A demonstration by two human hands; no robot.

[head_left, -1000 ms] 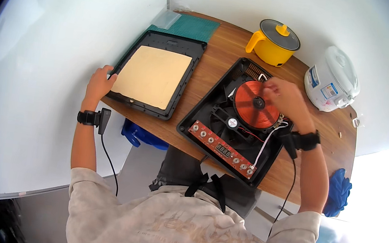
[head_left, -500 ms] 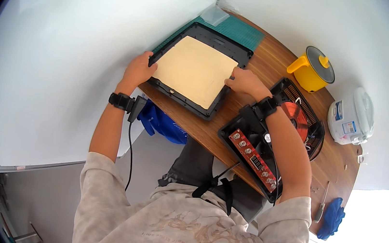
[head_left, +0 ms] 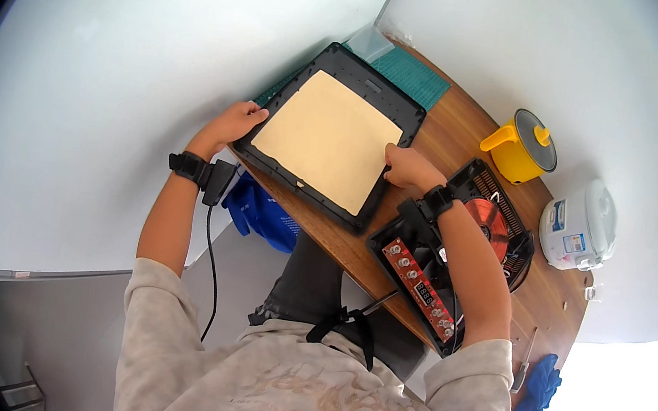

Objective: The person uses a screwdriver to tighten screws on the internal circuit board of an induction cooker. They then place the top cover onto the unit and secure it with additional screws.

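A square black plastic cover (head_left: 372, 86) with a raised rim is held at its two sides over the table's far left part. Its inner face is up, with a cream-coloured square sheet (head_left: 327, 141) lying in it. My left hand (head_left: 236, 122) grips the left edge, thumb on the rim. The right edge is in my right hand (head_left: 411, 168), whose fingers curl around it beside the sheet. Below my right forearm sits the opened base of an induction cooker (head_left: 394, 223), showing a copper coil (head_left: 483, 222) and a red circuit board (head_left: 420, 289).
A green cutting mat (head_left: 418, 81) lies partly under the cover, near a clear plastic box (head_left: 370, 44). To the right stand a yellow pot (head_left: 520, 155) and a white rice cooker (head_left: 577, 228). A screwdriver (head_left: 522, 373) and blue gloves (head_left: 540, 387) lie at the right edge.
The view has shifted, so the table's things sit lower in the picture. Against the mat, the cover has moved farther back and looks slightly raised. Both hands keep their grip.
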